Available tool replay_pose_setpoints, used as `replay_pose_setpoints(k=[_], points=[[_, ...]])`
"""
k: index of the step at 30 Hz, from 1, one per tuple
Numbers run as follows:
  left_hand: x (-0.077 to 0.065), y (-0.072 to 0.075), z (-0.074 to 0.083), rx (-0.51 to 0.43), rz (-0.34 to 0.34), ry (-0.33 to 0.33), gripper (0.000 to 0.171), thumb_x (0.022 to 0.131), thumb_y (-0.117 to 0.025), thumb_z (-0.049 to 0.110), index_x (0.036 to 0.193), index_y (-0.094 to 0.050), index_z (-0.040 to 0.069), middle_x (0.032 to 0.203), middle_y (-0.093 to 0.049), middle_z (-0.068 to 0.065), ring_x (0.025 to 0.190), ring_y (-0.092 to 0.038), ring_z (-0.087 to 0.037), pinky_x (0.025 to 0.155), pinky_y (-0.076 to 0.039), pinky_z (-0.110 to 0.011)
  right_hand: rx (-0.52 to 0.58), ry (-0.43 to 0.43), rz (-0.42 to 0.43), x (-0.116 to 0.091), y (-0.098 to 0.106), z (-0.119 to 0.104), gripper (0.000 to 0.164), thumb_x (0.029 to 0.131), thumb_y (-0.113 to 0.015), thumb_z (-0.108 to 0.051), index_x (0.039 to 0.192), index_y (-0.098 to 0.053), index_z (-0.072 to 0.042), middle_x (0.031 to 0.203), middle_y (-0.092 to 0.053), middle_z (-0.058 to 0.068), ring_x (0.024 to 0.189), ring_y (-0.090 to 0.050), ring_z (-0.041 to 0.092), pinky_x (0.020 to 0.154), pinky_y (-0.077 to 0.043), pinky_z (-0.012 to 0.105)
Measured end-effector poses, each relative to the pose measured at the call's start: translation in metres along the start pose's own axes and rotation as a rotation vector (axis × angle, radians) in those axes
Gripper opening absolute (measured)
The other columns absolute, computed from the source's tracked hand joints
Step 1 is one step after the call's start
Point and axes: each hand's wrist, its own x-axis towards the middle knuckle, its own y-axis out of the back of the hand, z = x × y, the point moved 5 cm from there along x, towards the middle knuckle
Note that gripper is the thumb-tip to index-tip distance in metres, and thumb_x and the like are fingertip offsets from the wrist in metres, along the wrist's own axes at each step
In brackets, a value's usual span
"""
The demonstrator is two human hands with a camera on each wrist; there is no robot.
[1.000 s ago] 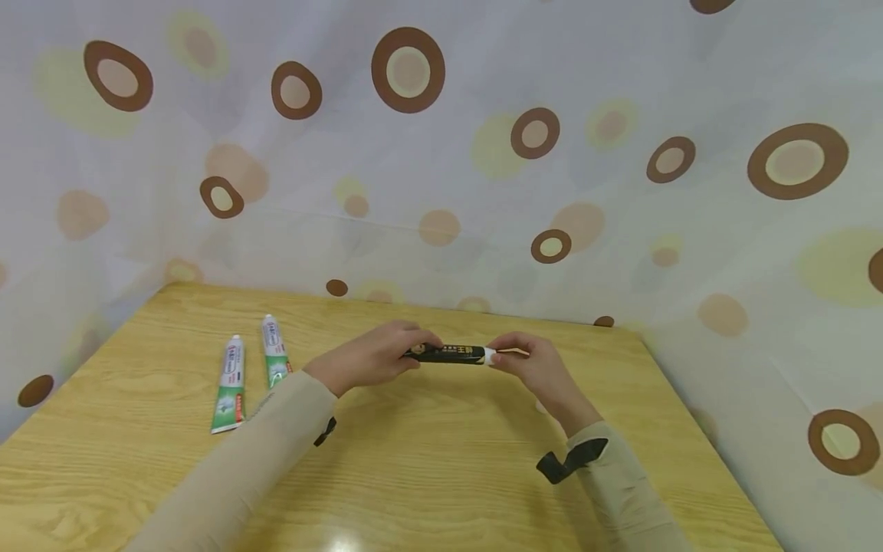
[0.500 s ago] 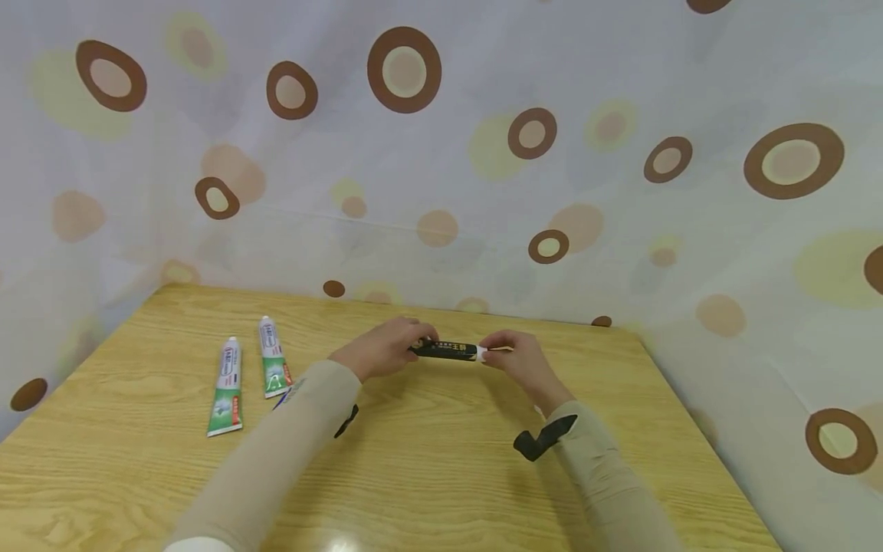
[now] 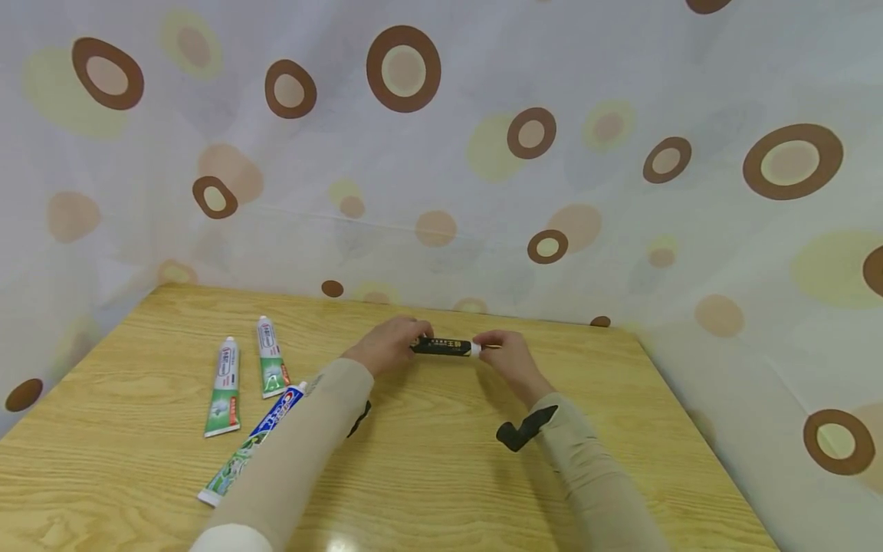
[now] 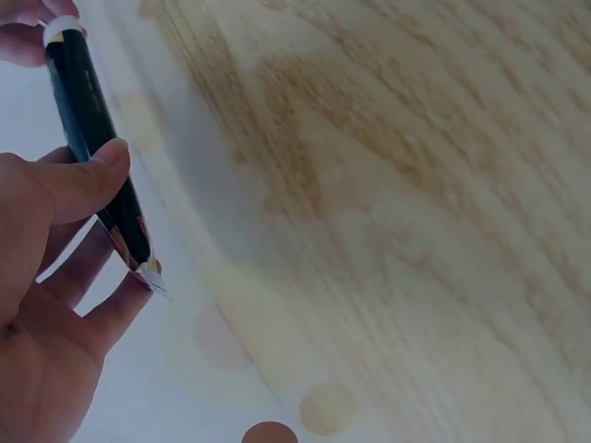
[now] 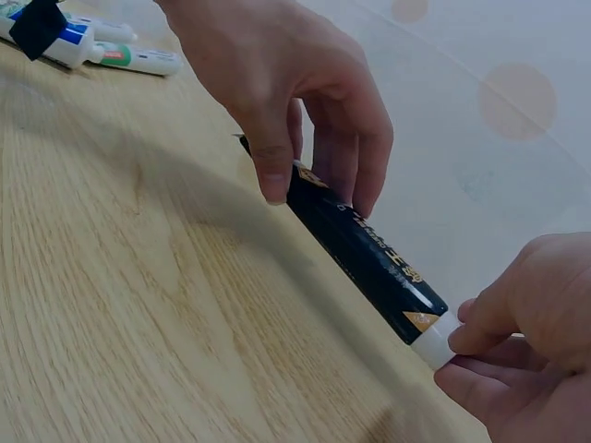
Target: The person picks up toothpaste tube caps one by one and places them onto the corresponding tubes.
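Note:
A black toothpaste tube with gold lettering is held level above the wooden table, its capped end to the right. My left hand grips it near the flat crimped end, the thumb lying along one side in the left wrist view. At the other end, my right hand pinches the white cap between thumb and fingers. Both hands show in the right wrist view, with the tube slanting between them.
Two green-and-white toothpaste tubes lie on the left of the table. Nearer, a blue-and-green Crest tube is partly covered by the left sleeve. A spotted cloth hangs behind the table.
Both hands have shifted slightly away from me and left with the black tube, keeping their grip on it. The left forearm has moved right, uncovering the Crest tube.

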Motion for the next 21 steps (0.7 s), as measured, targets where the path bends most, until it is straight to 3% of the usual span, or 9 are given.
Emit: replay_pose_setpoints(k=[4, 9, 15, 21], points=[[0.002, -0.004, -0.004, -0.003, 0.02, 0.01, 0.039, 0.091, -0.063, -0.008, 0.124, -0.062, 0.013, 0.123, -0.067, -0.01, 0.114, -0.063, -0.025, 0.098, -0.051, -0.037, -0.048, -0.032, 0.001, 0.0, -0.006, 0.001, 0.032, 0.094, -0.051, 0.005, 0.123, -0.064, 0.006, 0.13, -0.061, 0.025, 0.122, -0.056, 0.034, 0.09, -0.049, 0.033], [0.004, -0.01, -0.006, -0.005, -0.005, 0.035, 0.041, 0.091, -0.06, -0.011, 0.124, -0.061, 0.014, 0.123, -0.066, -0.009, 0.112, -0.064, -0.024, 0.097, -0.051, -0.037, -0.095, -0.041, 0.009, 0.0, -0.011, 0.0, 0.036, 0.091, -0.05, 0.004, 0.124, -0.064, 0.006, 0.13, -0.062, 0.024, 0.119, -0.055, 0.031, 0.092, -0.046, 0.037], [0.002, -0.014, -0.008, -0.038, -0.02, 0.052, 0.039, 0.091, -0.065, -0.006, 0.125, -0.061, 0.012, 0.125, -0.065, -0.009, 0.117, -0.062, -0.024, 0.099, -0.05, -0.038, -0.039, -0.035, -0.04, -0.003, -0.018, -0.002, 0.04, 0.095, -0.049, 0.0, 0.134, -0.055, 0.008, 0.14, -0.053, 0.027, 0.132, -0.049, 0.039, 0.104, -0.044, 0.05], [0.002, -0.017, -0.007, -0.075, -0.026, 0.082, 0.038, 0.094, -0.061, -0.006, 0.127, -0.059, 0.013, 0.128, -0.064, -0.011, 0.12, -0.06, -0.026, 0.101, -0.049, -0.04, -0.007, -0.043, -0.053, -0.005, -0.021, -0.005, 0.043, 0.098, -0.048, -0.003, 0.14, -0.048, 0.006, 0.147, -0.046, 0.026, 0.138, -0.042, 0.039, 0.108, -0.04, 0.053]])
